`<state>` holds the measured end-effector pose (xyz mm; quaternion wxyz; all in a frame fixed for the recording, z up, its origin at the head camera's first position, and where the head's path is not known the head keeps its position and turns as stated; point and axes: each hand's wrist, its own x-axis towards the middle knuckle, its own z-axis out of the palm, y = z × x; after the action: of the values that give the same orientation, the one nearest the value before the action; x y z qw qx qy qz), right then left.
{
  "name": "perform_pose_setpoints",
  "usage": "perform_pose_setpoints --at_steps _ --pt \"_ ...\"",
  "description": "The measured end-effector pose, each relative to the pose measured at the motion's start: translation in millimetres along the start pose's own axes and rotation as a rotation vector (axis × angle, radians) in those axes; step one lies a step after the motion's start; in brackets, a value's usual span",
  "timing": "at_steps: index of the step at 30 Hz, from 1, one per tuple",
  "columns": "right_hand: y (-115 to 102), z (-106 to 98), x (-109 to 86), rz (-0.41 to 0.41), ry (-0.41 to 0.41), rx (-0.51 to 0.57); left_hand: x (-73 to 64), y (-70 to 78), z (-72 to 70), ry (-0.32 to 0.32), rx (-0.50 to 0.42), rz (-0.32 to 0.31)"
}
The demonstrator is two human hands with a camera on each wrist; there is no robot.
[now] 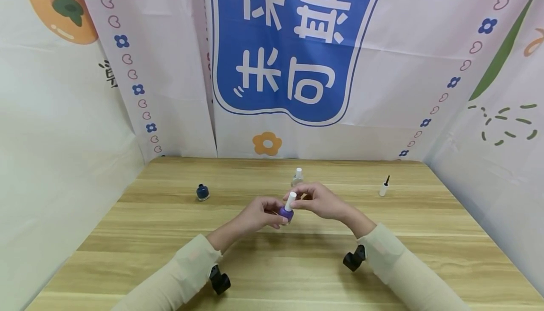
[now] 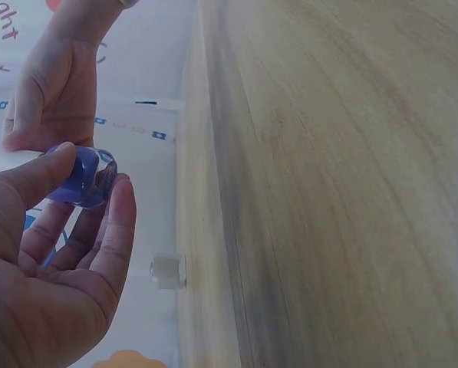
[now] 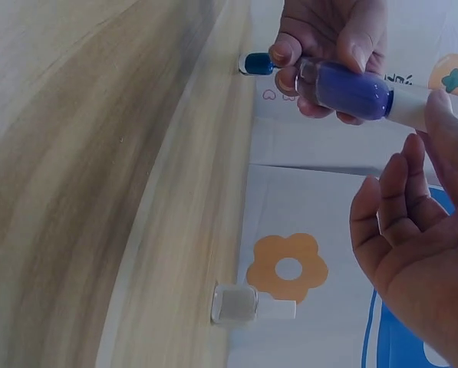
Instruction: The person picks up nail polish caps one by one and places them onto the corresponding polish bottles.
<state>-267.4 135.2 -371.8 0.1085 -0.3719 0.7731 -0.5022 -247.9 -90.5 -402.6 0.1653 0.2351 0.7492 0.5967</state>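
A purple nail polish bottle with a white cap is held above the middle of the table, tilted slightly. My left hand grips its glass body between thumb and fingers, which the left wrist view shows closely. With thumb and index finger, my right hand pinches the white cap; in the right wrist view its other fingers are spread loosely. The cap sits against the bottle's neck. Just behind my right hand stands a pale, capped nail polish bottle, partly hidden by that hand in the head view.
An uncapped dark blue nail polish bottle stands on the table at the left. To the right, a white cap with its black brush pointing up stands alone. Printed cloth hangs along the back and sides.
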Motion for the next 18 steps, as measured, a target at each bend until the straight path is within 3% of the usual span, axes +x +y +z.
perform_pose_setpoints --at_steps 18 --pt "2 11 3.0 0.033 0.187 -0.065 -0.7 0.8 3.7 0.063 -0.014 -0.014"
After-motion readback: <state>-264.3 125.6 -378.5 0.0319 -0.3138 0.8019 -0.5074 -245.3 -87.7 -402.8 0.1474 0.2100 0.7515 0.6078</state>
